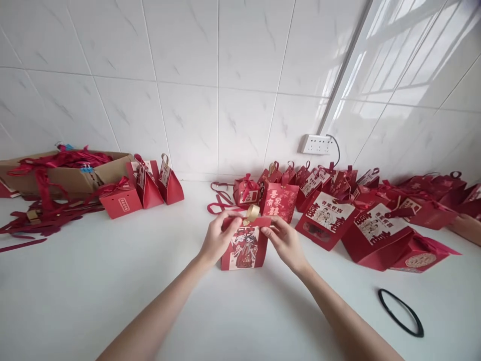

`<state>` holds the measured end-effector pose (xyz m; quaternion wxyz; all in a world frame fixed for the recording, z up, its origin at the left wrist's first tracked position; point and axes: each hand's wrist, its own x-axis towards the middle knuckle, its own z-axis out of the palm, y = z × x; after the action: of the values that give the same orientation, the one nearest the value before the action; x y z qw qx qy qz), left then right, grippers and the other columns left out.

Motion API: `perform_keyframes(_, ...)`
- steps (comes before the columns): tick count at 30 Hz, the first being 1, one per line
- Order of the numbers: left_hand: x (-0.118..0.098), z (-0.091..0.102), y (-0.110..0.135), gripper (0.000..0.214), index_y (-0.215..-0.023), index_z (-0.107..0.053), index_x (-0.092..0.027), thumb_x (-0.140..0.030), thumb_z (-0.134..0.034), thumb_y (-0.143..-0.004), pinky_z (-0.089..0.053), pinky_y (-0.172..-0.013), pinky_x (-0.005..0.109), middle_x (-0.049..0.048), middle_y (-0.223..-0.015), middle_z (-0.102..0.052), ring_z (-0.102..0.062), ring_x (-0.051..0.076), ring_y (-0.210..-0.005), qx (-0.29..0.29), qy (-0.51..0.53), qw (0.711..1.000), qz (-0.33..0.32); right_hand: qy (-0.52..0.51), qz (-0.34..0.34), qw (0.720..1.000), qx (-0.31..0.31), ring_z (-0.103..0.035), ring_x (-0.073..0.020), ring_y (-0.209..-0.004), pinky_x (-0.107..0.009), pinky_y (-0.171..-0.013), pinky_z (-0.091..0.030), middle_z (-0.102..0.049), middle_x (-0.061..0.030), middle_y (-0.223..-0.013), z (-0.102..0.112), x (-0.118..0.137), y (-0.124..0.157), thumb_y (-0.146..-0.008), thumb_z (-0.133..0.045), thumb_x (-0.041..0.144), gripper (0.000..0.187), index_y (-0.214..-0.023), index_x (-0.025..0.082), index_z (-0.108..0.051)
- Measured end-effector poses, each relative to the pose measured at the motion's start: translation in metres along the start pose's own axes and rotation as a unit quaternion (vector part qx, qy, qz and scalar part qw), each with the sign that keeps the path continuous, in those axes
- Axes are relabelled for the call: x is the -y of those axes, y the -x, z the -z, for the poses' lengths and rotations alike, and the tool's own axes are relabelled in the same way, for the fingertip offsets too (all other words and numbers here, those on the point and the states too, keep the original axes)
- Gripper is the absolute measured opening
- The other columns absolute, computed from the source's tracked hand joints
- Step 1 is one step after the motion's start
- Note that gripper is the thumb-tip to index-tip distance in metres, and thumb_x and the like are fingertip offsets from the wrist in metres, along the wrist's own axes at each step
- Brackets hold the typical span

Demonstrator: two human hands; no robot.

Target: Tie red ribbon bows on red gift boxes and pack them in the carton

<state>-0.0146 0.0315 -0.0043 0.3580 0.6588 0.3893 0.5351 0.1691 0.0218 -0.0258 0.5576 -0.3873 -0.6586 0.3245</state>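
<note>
A red gift box point(246, 250) with a printed figure on its front stands upright on the white table before me. A gold ribbon loop point(252, 212) sticks up from the middle of its top. My left hand point(221, 233) pinches the left end of the box's folded top edge between thumb and fingers. On the other end, my right hand point(283, 238) grips the same edge, thumb in front. The fingers behind the top are partly hidden. Just behind my right hand stands another red box point(281, 200) with light lettering.
Many red gift boxes point(325, 218) crowd the right and back right. A cardboard box point(67, 175) of red ribbons sits at the left, with loose ribbons point(41, 218) in front. Red boxes point(120, 198) stand beside it. A black ring point(401, 312) lies front right. A socket strip point(316, 144) is on the tiled wall.
</note>
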Motion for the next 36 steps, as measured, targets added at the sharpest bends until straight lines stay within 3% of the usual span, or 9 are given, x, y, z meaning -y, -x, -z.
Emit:
perform_keyframes(3, -0.001, -0.007, 0.001, 0.024, -0.078, -0.058, -0.018, -0.043, -0.057, -0.079, -0.046, -0.057, 0.023, -0.0012, -0.065, -0.061, -0.058, 0.013, -0.061, -0.021, -0.003, 1.000, 0.020, 0.008, 0.001, 1.000, -0.007, -0.061, -0.0202, -0.090, -0.034, -0.082, -0.049, -0.065, -0.0055, -0.097, 0.005, 0.006, 0.005, -0.085, -0.056, 0.043, 0.024, -0.096, 0.022, -0.061)
perform_keyframes(9, -0.003, -0.015, 0.004, 0.017, -0.079, -0.061, -0.019, -0.036, -0.064, -0.076, -0.049, -0.061, 0.021, -0.0001, -0.075, -0.066, -0.062, 0.013, -0.068, -0.013, -0.003, 1.000, -0.001, 0.102, 0.006, 0.993, -0.061, -0.050, -0.0136, -0.064, -0.025, -0.060, -0.042, -0.053, 0.0001, -0.066, 0.008, 0.017, 0.006, -0.090, -0.043, 0.046, 0.035, -0.067, 0.019, -0.048)
perform_keyframes(12, -0.005, -0.017, 0.006, 0.017, -0.083, -0.063, -0.019, -0.033, -0.066, -0.075, -0.049, -0.059, 0.020, 0.0000, -0.076, -0.068, -0.062, 0.013, -0.066, -0.010, -0.006, 1.000, -0.001, 0.123, 0.027, 0.990, -0.057, -0.051, -0.0135, -0.064, -0.026, -0.061, -0.042, -0.054, -0.0002, -0.067, 0.008, 0.018, 0.008, -0.092, -0.040, 0.043, 0.033, -0.070, 0.019, -0.050)
perform_keyframes(15, -0.009, -0.019, 0.007, 0.015, -0.082, -0.065, -0.018, -0.031, -0.065, -0.075, -0.049, -0.058, 0.020, -0.0005, -0.072, -0.068, -0.062, 0.012, -0.063, -0.006, -0.011, 1.000, -0.002, 0.122, 0.068, 0.988, -0.067, -0.057, -0.0155, -0.075, -0.028, -0.070, -0.046, -0.061, -0.0025, -0.082, 0.007, 0.020, 0.012, -0.091, -0.046, 0.036, 0.018, -0.093, 0.021, -0.056)
perform_keyframes(17, -0.012, -0.021, 0.009, 0.012, -0.080, -0.065, -0.018, -0.030, -0.064, -0.076, -0.050, -0.060, 0.019, -0.0006, -0.072, -0.068, -0.062, 0.012, -0.064, -0.001, -0.016, 1.000, -0.009, 0.109, 0.090, 0.988, -0.068, -0.059, -0.0170, -0.084, -0.031, -0.077, -0.047, -0.063, -0.0038, -0.092, 0.006, 0.024, 0.013, -0.087, -0.054, 0.034, 0.020, -0.103, 0.023, -0.055)
perform_keyframes(22, -0.017, -0.028, 0.015, 0.009, -0.073, -0.064, -0.018, -0.027, -0.064, -0.075, -0.047, -0.056, 0.018, -0.0029, -0.065, -0.065, -0.057, 0.009, -0.058, 0.012, -0.023, 1.000, -0.015, 0.052, 0.059, 0.993, -0.085, -0.062, -0.0162, -0.074, -0.028, -0.068, -0.051, -0.065, 0.0002, -0.081, 0.002, 0.037, 0.014, -0.073, -0.071, 0.033, 0.033, -0.101, 0.024, -0.057)
perform_keyframes(27, -0.023, -0.031, 0.016, 0.013, -0.067, -0.062, -0.018, -0.027, -0.065, -0.075, -0.044, -0.051, 0.017, -0.0032, -0.061, -0.062, -0.055, 0.008, -0.054, 0.047, 0.001, 0.999, -0.023, 0.018, 0.043, 0.995, -0.084, -0.058, -0.0119, -0.063, -0.024, -0.057, -0.047, -0.062, 0.0009, -0.073, 0.003, 0.046, 0.016, -0.080, -0.064, 0.029, 0.009, -0.077, 0.021, -0.061)
perform_keyframes(32, -0.026, -0.032, 0.016, 0.011, -0.082, -0.068, -0.018, -0.027, -0.064, -0.076, -0.047, -0.055, 0.020, 0.0000, -0.071, -0.067, -0.059, 0.011, -0.061, 0.074, 0.024, 0.997, -0.025, 0.007, 0.081, 0.994, -0.068, -0.059, -0.0128, -0.072, -0.026, -0.068, -0.048, -0.063, 0.0003, -0.077, 0.006, 0.046, 0.018, -0.082, -0.062, 0.023, 0.004, -0.078, 0.022, -0.065)
perform_keyframes(36, -0.025, -0.033, 0.019, 0.013, -0.069, -0.064, -0.018, -0.028, -0.063, -0.077, -0.045, -0.056, 0.020, -0.0017, -0.064, -0.062, -0.056, 0.010, -0.059, 0.065, 0.008, 0.997, -0.045, -0.014, 0.067, 0.996, -0.065, -0.059, -0.0126, -0.070, -0.026, -0.066, -0.048, -0.064, 0.0005, -0.077, 0.009, 0.046, 0.016, -0.080, -0.064, 0.024, 0.004, -0.077, 0.022, -0.066)
